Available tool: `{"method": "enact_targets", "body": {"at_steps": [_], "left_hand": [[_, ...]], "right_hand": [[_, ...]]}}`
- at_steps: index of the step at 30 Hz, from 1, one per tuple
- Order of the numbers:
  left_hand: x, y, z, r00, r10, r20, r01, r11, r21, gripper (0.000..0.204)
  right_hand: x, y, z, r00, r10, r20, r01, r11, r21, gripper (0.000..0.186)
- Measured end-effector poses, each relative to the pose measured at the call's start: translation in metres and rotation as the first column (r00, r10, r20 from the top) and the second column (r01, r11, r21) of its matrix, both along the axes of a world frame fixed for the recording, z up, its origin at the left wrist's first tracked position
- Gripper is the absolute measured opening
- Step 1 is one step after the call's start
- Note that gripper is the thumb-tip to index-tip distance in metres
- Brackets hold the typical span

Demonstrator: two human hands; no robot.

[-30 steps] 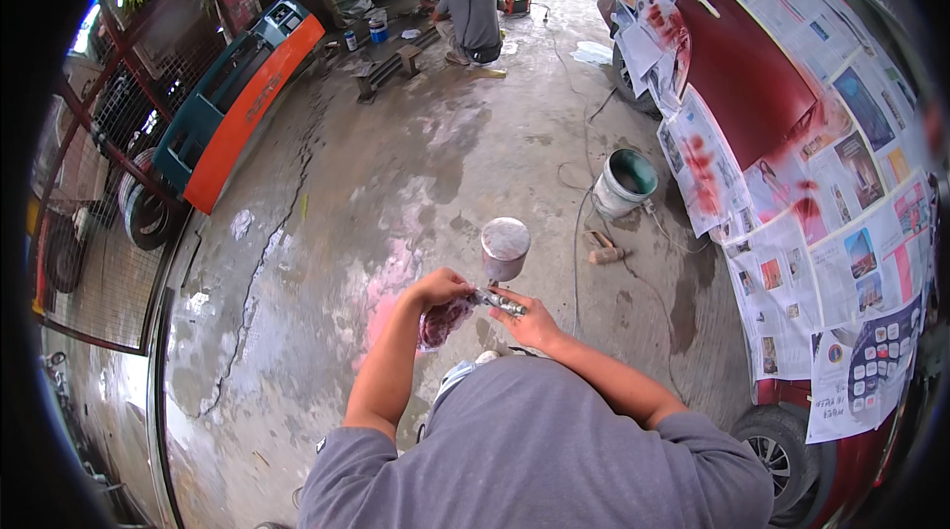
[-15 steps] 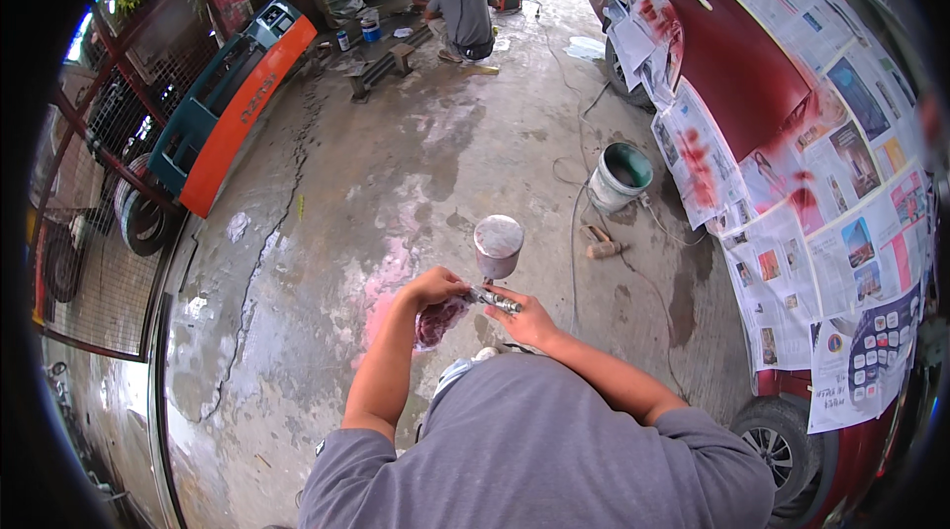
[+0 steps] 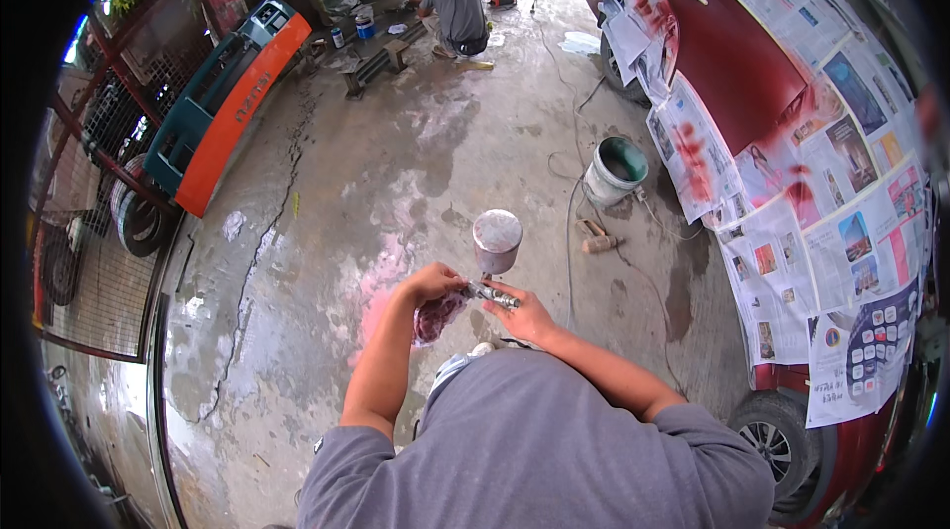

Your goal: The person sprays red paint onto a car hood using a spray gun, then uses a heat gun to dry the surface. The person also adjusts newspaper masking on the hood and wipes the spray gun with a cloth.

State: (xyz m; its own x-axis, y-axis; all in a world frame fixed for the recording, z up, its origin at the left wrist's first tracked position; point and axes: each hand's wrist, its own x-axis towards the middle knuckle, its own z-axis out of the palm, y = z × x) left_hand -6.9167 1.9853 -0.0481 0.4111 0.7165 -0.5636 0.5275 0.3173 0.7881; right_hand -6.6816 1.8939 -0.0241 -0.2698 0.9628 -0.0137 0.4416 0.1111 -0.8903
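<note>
Before my body I hold a paint spray gun [image 3: 499, 297] with a round, paint-smeared cup [image 3: 498, 242] on its far side. My right hand [image 3: 526, 315] is wrapped round the gun's silver body. At the gun's other end, my left hand [image 3: 431, 282] is closed on a crumpled cloth [image 3: 438, 319] stained dark red, which hangs below the fingers. The left fingertips touch the gun's front; the cloth partly hides that end.
A car with a dark red panel [image 3: 727, 64] stands on the right, masked with newspaper [image 3: 782, 272]. Near it are a bucket [image 3: 616, 173], a wooden-looking tool [image 3: 600, 238] and a cord on the concrete. An orange-and-green bumper [image 3: 237, 113] lies left; two people [image 3: 455, 9] crouch far off.
The view has shifted slightly. Both hands stay at the spray gun, and the cloth and cup have barely moved.
</note>
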Motion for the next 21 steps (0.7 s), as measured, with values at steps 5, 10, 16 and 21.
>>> {"method": "enact_targets", "body": {"at_steps": [5,10,16,21], "left_hand": [[0.003,0.005,-0.003,1.0,-0.005,0.005,0.005,1.0,0.002,0.029],[0.008,0.004,0.008,1.0,-0.01,0.012,0.01,1.0,-0.012,0.027],[0.006,0.004,0.002,1.0,0.0,0.023,0.001,1.0,-0.003,0.026],[0.004,0.003,-0.016,0.977,0.196,0.081,-0.201,0.978,0.058,0.03]], "right_hand": [[0.004,0.002,-0.006,1.0,-0.013,0.006,0.013,1.0,-0.026,0.044],[0.006,0.002,-0.009,1.0,-0.03,0.0,0.03,1.0,0.001,0.044],[0.005,0.004,-0.011,1.0,-0.021,-0.005,0.021,0.999,0.043,0.045],[0.002,0.005,0.0,0.998,-0.049,-0.041,0.049,0.999,0.012,0.044]]}}
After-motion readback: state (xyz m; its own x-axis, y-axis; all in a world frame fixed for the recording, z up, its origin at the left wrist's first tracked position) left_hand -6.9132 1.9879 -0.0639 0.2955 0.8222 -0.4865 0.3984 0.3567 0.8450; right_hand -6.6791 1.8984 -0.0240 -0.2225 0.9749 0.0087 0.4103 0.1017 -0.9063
